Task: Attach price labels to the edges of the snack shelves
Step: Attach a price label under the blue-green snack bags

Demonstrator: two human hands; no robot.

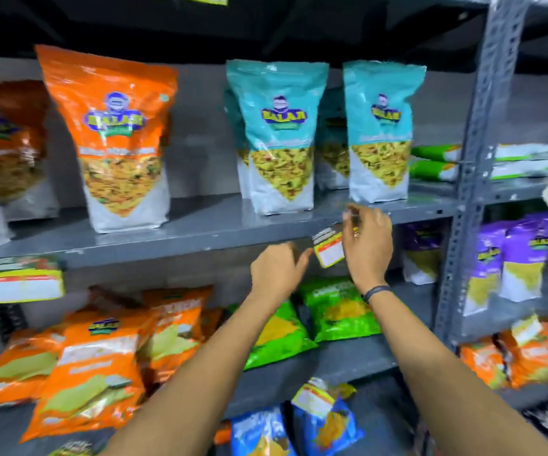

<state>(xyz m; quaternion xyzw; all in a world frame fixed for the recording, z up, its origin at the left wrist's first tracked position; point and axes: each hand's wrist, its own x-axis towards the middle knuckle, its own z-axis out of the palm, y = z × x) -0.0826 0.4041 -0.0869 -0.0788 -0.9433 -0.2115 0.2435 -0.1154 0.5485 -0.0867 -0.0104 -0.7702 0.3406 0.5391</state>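
A small price label (328, 250), yellow-bordered with a red strip and white field, hangs tilted at the front edge of the grey middle shelf (200, 236), below the teal snack bags (280, 136). My right hand (369, 248) covers the label's right side, and its fingertips are pinched together at the shelf's lip above it. My left hand (275, 269) sits just left of the label with curled fingers, the thumb tip at the label's left edge. Motion blur hides whether that thumb grips the label.
A larger price label (17, 281) is fixed on the same shelf edge at far left. Orange bags (114, 136) stand on the shelf. Orange and green packets (335, 311) lie on the shelf below. A perforated grey upright (473, 166) divides off the right bay with purple bags (509, 258).
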